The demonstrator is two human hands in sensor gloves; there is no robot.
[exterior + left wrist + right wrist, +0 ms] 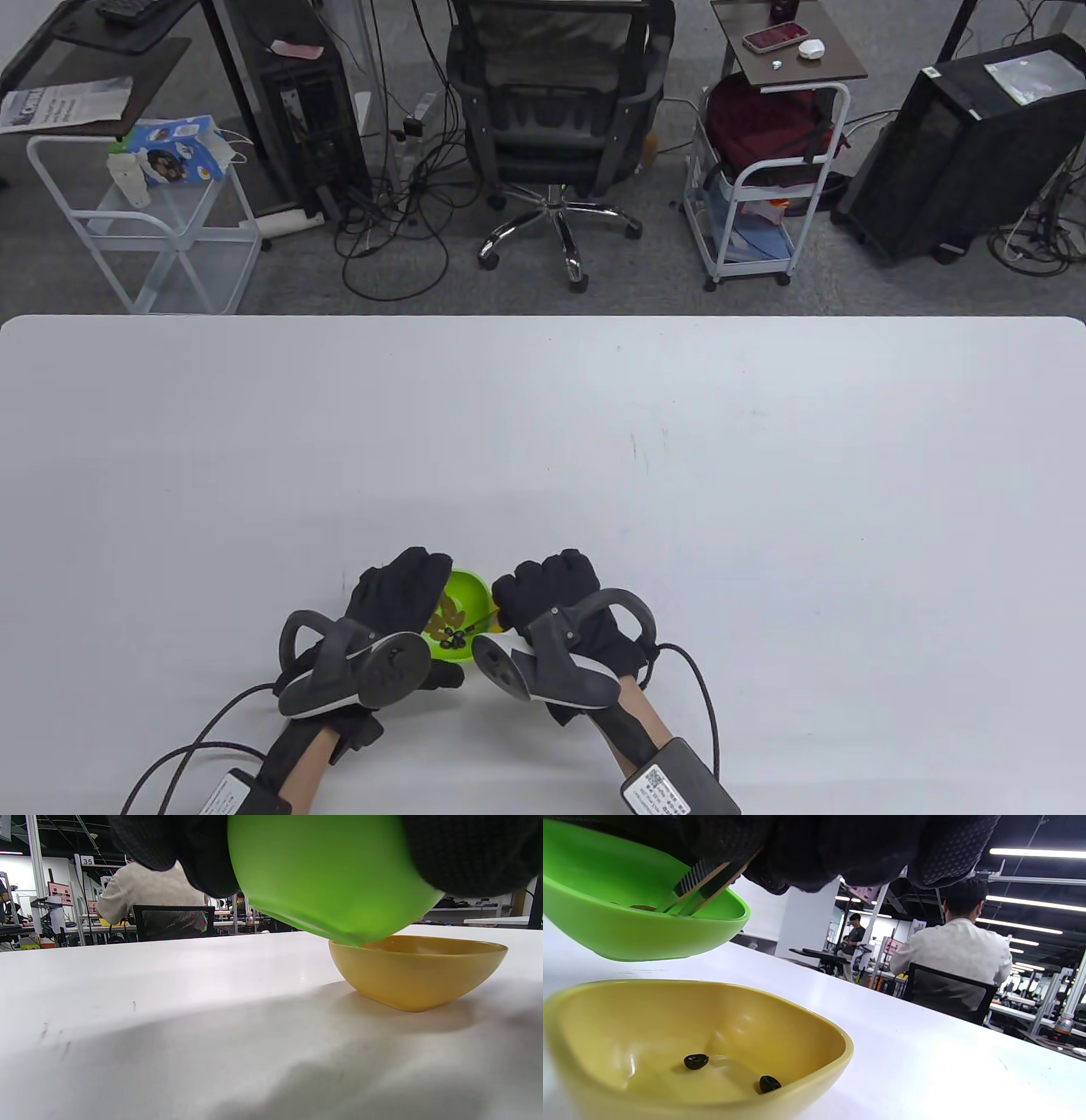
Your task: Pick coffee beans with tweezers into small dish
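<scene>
My left hand [405,594] grips a green bowl [467,594] and holds it tilted off the table; its underside fills the top of the left wrist view [331,878]. Several dark coffee beans [451,641] lie in it. My right hand [547,590] holds tweezers [702,887] whose tips reach down into the green bowl [628,925]. I cannot tell whether the tips hold a bean. The small yellow dish [814,1073] stands on the table just below and beside the green bowl, with two beans [696,1061] in it. It also shows in the left wrist view [418,976]. My right hand hides it in the table view.
The white table [594,441] stretches wide beyond the hands, with faint marks near its middle. An office chair [551,110], carts and computer towers stand on the floor past its far edge. Glove cables [704,705] trail off the near edge.
</scene>
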